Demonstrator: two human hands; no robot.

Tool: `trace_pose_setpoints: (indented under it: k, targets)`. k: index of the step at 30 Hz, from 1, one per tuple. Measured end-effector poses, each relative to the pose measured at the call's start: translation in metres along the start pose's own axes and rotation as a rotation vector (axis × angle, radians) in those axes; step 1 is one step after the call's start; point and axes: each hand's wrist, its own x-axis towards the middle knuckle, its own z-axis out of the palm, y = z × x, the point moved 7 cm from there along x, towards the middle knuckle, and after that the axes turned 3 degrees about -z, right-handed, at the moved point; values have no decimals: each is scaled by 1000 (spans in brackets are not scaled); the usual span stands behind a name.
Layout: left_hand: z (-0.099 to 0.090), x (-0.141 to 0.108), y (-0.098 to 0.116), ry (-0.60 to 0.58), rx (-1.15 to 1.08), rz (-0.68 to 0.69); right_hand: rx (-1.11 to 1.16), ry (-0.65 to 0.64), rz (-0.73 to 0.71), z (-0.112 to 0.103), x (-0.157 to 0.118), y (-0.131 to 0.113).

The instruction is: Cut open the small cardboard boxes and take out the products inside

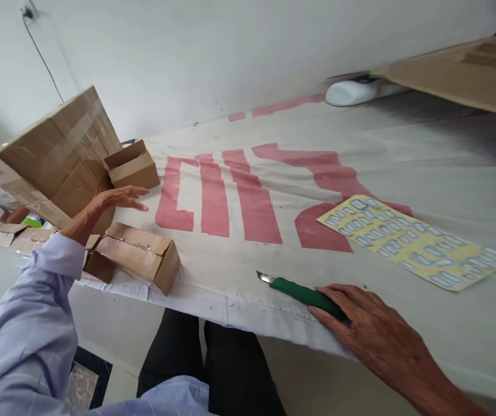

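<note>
Low over the table at the left, my left hand (124, 197) is open, fingers stretched out and nothing in them. It hovers between a small open carton (137, 171) behind it and a taped brown box (137, 249) lying at the near edge. My right hand (369, 323) rests by the front edge, thumb and fingers closed round a utility knife (297, 293) with a green handle. The knife's bare blade points left. Beyond that hand lies a yellow sheet of stickers (414, 242) with pale, blue-edged shapes.
A large taped carton (68, 147) leans at the left, with a co-worker's arm (11, 215) partly visible behind it. White cloth with red markings (256, 211) covers the table. At the back right, a white bottle (346, 93) lies by a cardboard flap (455, 75).
</note>
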Motion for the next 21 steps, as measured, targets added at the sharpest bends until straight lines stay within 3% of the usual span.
trace_pose_setpoints:
  k: [3,7,10,13,17,21]
  targets:
    - [7,-55,24,-314,45,67,4,19,-44,3,1,-3]
    - [31,-115,31,-382,229,-13,31,57,-113,10,-1,0]
    - [46,-138,31,-324,419,-69,36,75,-102,14,1,7]
    - [53,-150,45,-209,417,-3,9,12,-28,9,6,1]
    - [66,-145,66,7,338,98,-19,-142,71,-4,20,-17]
    - [92,-136,86,166,204,207,-34,-138,159,-10,32,-13]
